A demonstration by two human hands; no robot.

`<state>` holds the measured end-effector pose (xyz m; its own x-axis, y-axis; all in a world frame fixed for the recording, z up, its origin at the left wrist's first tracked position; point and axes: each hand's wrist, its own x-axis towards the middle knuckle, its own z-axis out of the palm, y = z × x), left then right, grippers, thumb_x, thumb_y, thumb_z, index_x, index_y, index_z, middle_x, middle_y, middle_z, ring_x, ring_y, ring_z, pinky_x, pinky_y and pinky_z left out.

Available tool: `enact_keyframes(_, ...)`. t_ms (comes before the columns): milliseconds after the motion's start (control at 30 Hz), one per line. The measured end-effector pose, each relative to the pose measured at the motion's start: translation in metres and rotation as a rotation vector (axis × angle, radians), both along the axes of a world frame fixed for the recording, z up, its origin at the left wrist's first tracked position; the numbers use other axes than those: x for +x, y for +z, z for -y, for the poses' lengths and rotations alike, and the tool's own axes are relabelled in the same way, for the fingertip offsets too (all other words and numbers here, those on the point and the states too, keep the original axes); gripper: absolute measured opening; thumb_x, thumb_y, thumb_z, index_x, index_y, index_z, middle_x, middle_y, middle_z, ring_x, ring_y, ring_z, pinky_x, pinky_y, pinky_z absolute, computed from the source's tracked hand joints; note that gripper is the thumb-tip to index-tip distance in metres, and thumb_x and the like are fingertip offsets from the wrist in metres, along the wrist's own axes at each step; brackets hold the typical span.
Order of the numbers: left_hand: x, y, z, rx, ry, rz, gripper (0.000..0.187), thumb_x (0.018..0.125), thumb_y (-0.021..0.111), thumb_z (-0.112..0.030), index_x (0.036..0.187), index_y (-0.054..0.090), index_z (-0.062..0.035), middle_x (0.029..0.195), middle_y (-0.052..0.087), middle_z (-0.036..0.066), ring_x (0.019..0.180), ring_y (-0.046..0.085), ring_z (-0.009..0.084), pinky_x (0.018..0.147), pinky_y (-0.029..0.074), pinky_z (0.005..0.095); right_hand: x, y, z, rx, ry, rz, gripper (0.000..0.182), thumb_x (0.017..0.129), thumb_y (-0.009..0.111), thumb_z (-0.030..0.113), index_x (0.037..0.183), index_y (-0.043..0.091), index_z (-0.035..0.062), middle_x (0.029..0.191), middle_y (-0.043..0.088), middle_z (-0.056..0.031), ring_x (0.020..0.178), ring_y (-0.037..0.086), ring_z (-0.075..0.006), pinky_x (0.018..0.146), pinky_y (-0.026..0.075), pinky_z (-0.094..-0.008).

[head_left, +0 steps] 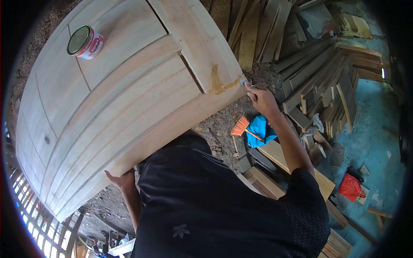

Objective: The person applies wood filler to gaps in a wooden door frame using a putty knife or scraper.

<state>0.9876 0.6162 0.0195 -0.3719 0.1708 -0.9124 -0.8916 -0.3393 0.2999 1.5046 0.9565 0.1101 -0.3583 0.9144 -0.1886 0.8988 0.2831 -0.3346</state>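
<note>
Filling of the corner joint on the pale panelled wooden door (120,99) appeared under way. Right hand (261,99) had its fingers (249,86) pinched shut on a small grey applicator (244,81) at the brown filler patch (218,82); smoothing seemed due next. Left hand (121,179) steadied the door's lower edge, its grip hidden.

Even soft daylight, no harsh shadows. Bright blown-out patch lower left of frame. Strong fisheye curvature, black vignette at corners. Centre sharp, edges slightly soft.

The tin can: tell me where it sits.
In the head view, the tin can stands at upper left on the wooden door, far from both hands.
</note>
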Motion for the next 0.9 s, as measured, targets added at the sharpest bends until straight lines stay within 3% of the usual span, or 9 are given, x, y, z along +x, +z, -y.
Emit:
enact_keyframes(33,0.001,0.003,-0.003,-0.019,0.001,0.004,0.088,0.087,0.067,-0.064,0.147,0.044,-0.0038,0.141,0.054,0.021,0.125,0.056,0.0386,0.100,0.051,0.0555,0.004,0.006,-0.006,0.001,0.000,-0.004,0.031,0.093,0.064,0.011,0.124,0.071,0.0147,0.095,0.069,-0.0245,0.090,0.066,-0.0452,0.077,0.053,-0.0494)
enact_keyframes(100,0.000,0.000,-0.001,-0.020,0.005,-0.010,0.088,0.087,0.068,-0.064,0.146,0.045,-0.0036,0.141,0.054,0.020,0.125,0.057,0.0383,0.099,0.052,0.0551,-0.013,0.058,-0.023,-0.316,0.158,0.376,0.018,0.086,0.064,0.011,0.100,0.076,0.0122,0.093,0.071,-0.0228,0.089,0.069,-0.0433,0.079,0.055,-0.0523)
enact_keyframes(200,-0.002,-0.009,0.003,-0.010,0.010,-0.022,0.087,0.086,0.068,-0.065,0.144,0.047,-0.0030,0.138,0.055,0.021,0.123,0.057,0.0391,0.098,0.052,0.0561,-0.037,0.059,-0.031,-0.157,-0.018,0.177,0.010,0.083,0.063,0.009,0.088,0.071,0.0049,0.090,0.069,-0.0239,0.088,0.068,-0.0440,0.078,0.054,-0.0541)
enact_keyframes(433,0.000,0.001,-0.003,-0.035,-0.015,-0.023,0.085,0.087,0.067,-0.064,0.143,0.048,-0.0029,0.139,0.056,0.020,0.124,0.058,0.0372,0.099,0.053,0.0548,-0.054,0.038,-0.009,-0.186,0.016,0.184,0.012,0.084,0.064,0.009,0.091,0.069,0.0008,0.092,0.069,-0.0249,0.090,0.068,-0.0448,0.081,0.054,-0.0533)
enact_keyframes(533,-0.003,-0.009,0.004,0.071,-0.065,-0.059,0.085,0.088,0.066,-0.064,0.144,0.048,-0.0023,0.139,0.055,0.020,0.124,0.058,0.0371,0.100,0.052,0.0547,-0.024,0.057,-0.017,-0.338,0.152,0.178,0.018,0.088,0.065,0.008,0.104,0.071,0.0025,0.096,0.070,-0.0242,0.095,0.068,-0.0445,0.082,0.055,-0.0522)
enact_keyframes(600,-0.005,-0.015,0.007,0.057,-0.041,-0.050,0.085,0.088,0.066,-0.064,0.144,0.048,-0.0023,0.139,0.056,0.020,0.123,0.058,0.0371,0.100,0.052,0.0548,-0.005,0.046,-0.019,-0.072,0.064,-0.015,0.029,0.091,0.065,0.005,0.119,0.071,0.0094,0.099,0.071,-0.0227,0.098,0.067,-0.0442,0.082,0.055,-0.0514)
enact_keyframes(700,-0.005,-0.008,0.001,0.011,-0.007,-0.024,0.084,0.088,0.065,-0.064,0.143,0.048,-0.0024,0.138,0.056,0.020,0.123,0.058,0.0370,0.100,0.052,0.0550,0.012,0.013,-0.020,0.033,0.134,-0.132,0.037,0.094,0.063,0.002,0.129,0.069,0.0124,0.102,0.073,-0.0199,0.095,0.068,-0.0418,0.084,0.054,-0.0468)
enact_keyframes(833,0.000,0.001,-0.007,-0.067,0.006,-0.037,0.084,0.089,0.064,-0.064,0.143,0.048,-0.0025,0.137,0.057,0.020,0.123,0.058,0.0375,0.102,0.051,0.0557,0.027,-0.002,-0.016,-0.007,0.060,-0.150,0.036,0.091,0.065,0.005,0.124,0.072,0.0178,0.095,0.072,-0.0218,0.091,0.068,-0.0434,0.078,0.053,-0.0517)
enact_keyframes(900,-0.003,-0.007,0.000,-0.027,-0.023,-0.061,0.084,0.089,0.064,-0.065,0.143,0.049,-0.0021,0.137,0.057,0.020,0.123,0.058,0.0376,0.101,0.051,0.0555,0.020,0.043,-0.031,-0.290,0.184,0.297,0.027,0.087,0.065,0.005,0.111,0.074,0.0123,0.090,0.069,-0.0236,0.088,0.068,-0.0440,0.076,0.052,-0.0528)
